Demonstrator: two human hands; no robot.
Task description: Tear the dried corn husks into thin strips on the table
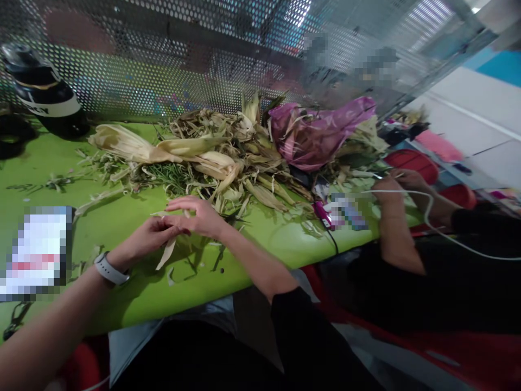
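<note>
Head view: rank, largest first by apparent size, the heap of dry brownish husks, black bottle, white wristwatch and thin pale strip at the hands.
1. Husk heap
2. Black bottle
3. White wristwatch
4. Pale strip, visible part

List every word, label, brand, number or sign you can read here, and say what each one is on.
"CY": dark letters on the white band of the black cylindrical bottle; anything before them is unclear.
Unreadable, pixelated: the rectangular device with a bright white screen.
Unreadable, too small: the pale mark on the small, shiny magenta object.
No other text can be made out.
</note>
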